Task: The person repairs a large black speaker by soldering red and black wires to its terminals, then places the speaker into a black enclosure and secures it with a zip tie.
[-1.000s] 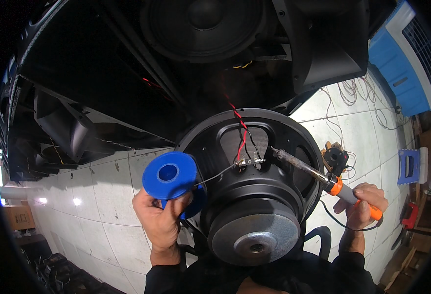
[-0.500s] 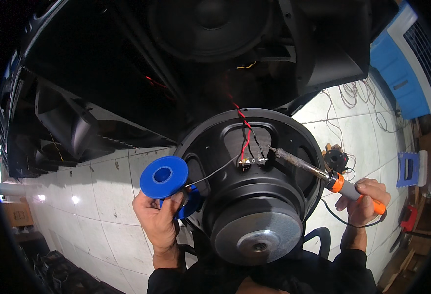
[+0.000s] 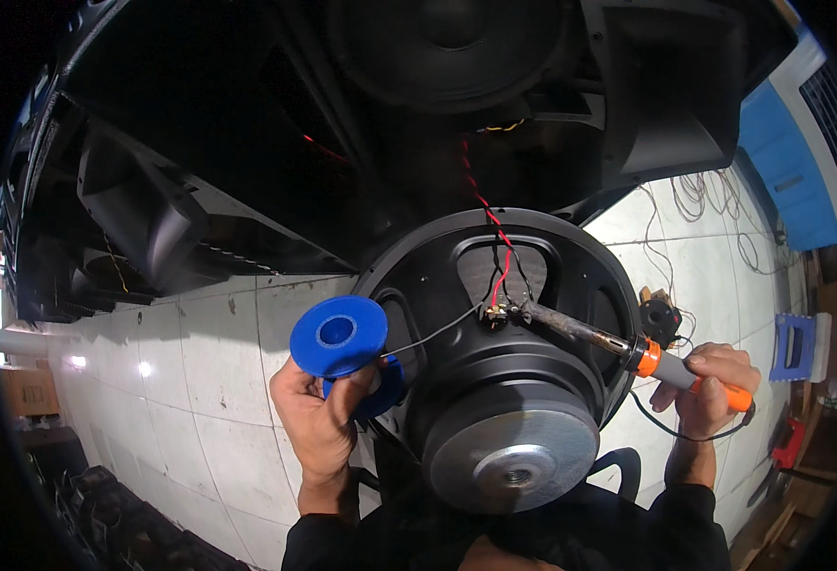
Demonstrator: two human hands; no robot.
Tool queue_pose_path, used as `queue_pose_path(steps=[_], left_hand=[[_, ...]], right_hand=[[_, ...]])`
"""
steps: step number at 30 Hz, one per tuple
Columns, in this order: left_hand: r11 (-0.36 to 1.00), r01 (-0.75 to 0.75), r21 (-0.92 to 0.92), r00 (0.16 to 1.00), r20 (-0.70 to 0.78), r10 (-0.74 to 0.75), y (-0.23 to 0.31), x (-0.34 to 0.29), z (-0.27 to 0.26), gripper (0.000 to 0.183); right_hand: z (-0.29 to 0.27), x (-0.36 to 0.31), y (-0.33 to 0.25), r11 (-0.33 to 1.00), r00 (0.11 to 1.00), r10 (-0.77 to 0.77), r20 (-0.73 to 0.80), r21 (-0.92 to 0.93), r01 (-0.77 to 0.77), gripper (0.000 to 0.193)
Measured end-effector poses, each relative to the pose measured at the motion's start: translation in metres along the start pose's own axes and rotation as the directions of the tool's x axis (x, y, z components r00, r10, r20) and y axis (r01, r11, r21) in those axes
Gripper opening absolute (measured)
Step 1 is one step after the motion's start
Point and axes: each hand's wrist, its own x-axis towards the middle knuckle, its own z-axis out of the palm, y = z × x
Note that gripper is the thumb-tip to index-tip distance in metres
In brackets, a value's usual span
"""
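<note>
My left hand (image 3: 318, 419) grips a blue spool (image 3: 340, 338) of solder. From it the solder wire (image 3: 442, 330) runs up to the terminals (image 3: 506, 312) of a large black speaker driver (image 3: 495, 381), which rests with its silver magnet (image 3: 514, 457) facing me. In my right hand (image 3: 709, 390) is a soldering iron (image 3: 647, 359) with an orange and grey handle; its tip meets the terminal area, though the exact contact is too small to tell. A red wire (image 3: 500, 228) and a black wire, twisted together, come down from the cabinet to those terminals.
Beyond the driver stands a black speaker cabinet (image 3: 409, 162) with another cone and a horn (image 3: 671, 90). More cabinets line the left. Right, on the tiled floor (image 3: 219, 381), lie loose cables (image 3: 704, 195), a small black round part (image 3: 659, 319), a blue stool (image 3: 795, 347) and a blue-white appliance (image 3: 799, 152).
The iron's tip has come down from above the terminals onto the terminal area, and the solder's end stays there. The whole view has shifted slightly, so the scene appears further right.
</note>
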Motion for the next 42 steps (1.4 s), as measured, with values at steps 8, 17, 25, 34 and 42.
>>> queue_pose_path(steps=[8, 17, 25, 34, 42], left_hand=[[0.991, 0.046, 0.126, 0.998, 0.029, -0.050, -0.002, 0.000, -0.005, 0.020], [0.980, 0.047, 0.194, 0.996, 0.064, -0.060, -0.001, -0.001, -0.008, 0.027], [0.983, 0.054, 0.174, 0.996, 0.057, -0.065, 0.002, 0.000, -0.002, 0.026], [0.984, 0.059, 0.167, 0.995, 0.064, -0.071, 0.000, 0.000, -0.003, 0.026], [0.981, 0.051, 0.188, 0.995, 0.078, -0.067, -0.002, 0.001, -0.004, 0.026]], right_hand=[[0.007, 0.006, 0.010, 0.998, 0.998, 0.047, 0.049, 0.050, -0.050, 0.022], [0.008, 0.009, 0.010, 0.999, 0.997, 0.039, 0.060, 0.020, -0.040, 0.024], [0.015, 0.010, 0.000, 0.975, 0.974, 0.222, -0.042, 0.039, -0.220, 0.031], [0.020, 0.012, 0.000, 0.990, 0.987, 0.140, -0.082, 0.005, -0.140, 0.031], [0.010, 0.010, -0.001, 0.984, 0.986, 0.145, 0.081, 0.089, -0.152, 0.024]])
